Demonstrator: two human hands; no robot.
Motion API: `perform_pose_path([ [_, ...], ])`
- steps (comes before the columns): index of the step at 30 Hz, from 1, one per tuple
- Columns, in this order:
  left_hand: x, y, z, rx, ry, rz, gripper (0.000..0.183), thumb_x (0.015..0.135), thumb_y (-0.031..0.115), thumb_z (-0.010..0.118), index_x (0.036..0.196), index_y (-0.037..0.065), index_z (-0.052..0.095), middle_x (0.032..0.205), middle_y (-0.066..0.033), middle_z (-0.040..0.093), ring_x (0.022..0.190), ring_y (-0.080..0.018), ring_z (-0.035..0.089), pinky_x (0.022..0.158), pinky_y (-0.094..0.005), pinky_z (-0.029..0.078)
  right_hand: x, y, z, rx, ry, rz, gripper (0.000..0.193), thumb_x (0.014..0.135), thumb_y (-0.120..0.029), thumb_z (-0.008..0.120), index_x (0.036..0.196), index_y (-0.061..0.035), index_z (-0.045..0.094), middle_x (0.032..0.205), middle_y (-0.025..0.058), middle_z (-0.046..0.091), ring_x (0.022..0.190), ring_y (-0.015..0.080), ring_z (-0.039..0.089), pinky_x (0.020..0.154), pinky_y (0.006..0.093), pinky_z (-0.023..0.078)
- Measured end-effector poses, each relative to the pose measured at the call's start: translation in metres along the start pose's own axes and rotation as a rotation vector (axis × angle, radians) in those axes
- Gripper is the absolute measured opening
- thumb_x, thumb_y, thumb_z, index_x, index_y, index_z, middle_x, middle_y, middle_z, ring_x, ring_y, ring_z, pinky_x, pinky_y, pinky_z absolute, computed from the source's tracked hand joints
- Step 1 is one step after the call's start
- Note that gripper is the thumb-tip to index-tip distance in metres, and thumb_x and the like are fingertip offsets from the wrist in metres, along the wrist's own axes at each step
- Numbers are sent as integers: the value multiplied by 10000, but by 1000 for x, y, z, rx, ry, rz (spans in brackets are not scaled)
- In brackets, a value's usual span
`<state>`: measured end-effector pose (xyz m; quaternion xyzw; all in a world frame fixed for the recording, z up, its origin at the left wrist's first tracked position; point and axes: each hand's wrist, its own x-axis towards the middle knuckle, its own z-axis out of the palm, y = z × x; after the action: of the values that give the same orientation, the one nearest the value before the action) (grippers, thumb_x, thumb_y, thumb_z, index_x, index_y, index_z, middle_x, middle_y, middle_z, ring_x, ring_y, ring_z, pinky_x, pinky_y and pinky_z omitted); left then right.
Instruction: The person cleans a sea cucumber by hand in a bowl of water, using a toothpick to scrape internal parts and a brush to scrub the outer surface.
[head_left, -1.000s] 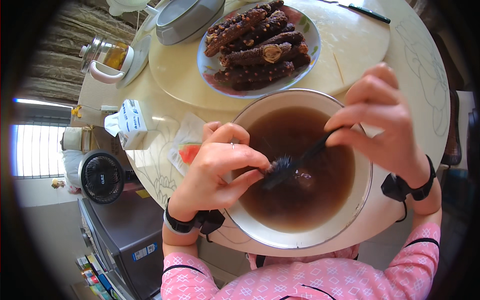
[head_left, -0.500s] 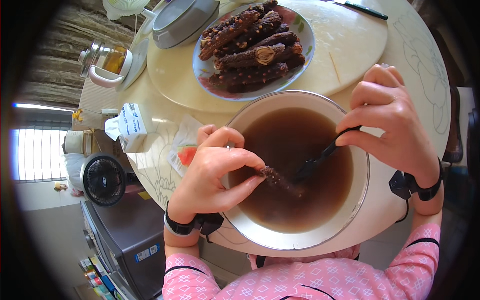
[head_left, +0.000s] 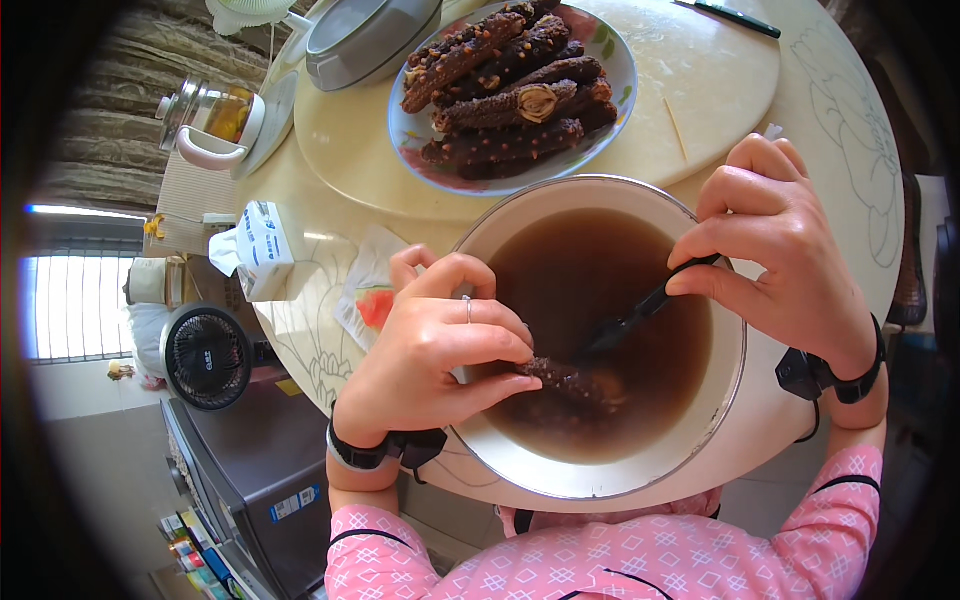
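Over a pale table (head_left: pixel 840 130) near a fan (head_left: pixel 208 356), the left hand (head_left: pixel 440 345) pinches a sea cucumber (head_left: pixel 562 378), the right hand (head_left: pixel 770 240) a brush (head_left: pixel 652 303).

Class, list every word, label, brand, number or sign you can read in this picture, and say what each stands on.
Tissue pack: blue printing, too small to quote reliably.
Fan: pale mark on its hub, too small.
Grey appliance: blue-and-white sticker, lettering too small.
Basin and black tool in the right hand: no text visible.
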<state>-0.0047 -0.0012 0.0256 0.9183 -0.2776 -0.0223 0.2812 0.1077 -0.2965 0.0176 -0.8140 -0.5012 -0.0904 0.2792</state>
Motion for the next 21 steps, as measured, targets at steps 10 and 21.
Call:
perform_pose_path([
  [10,-3,36,14,117,77,16,267,680,139,869,895,202,725,968,88,720,951,-209,586,933,-431,323,0,2,-4,52,-21,24,234,621,-238,903,777,-136,763,796,-23,562,847,213,518,845,382,376],
  [21,-1,30,11,-92,0,31,244,682,85,822,902,157,745,881,37,660,892,-219,593,853,-401,406,-1,9,-11,172,-92,21,227,622,-228,919,787,-154,781,787,-38,563,837,197,513,833,372,379],
])
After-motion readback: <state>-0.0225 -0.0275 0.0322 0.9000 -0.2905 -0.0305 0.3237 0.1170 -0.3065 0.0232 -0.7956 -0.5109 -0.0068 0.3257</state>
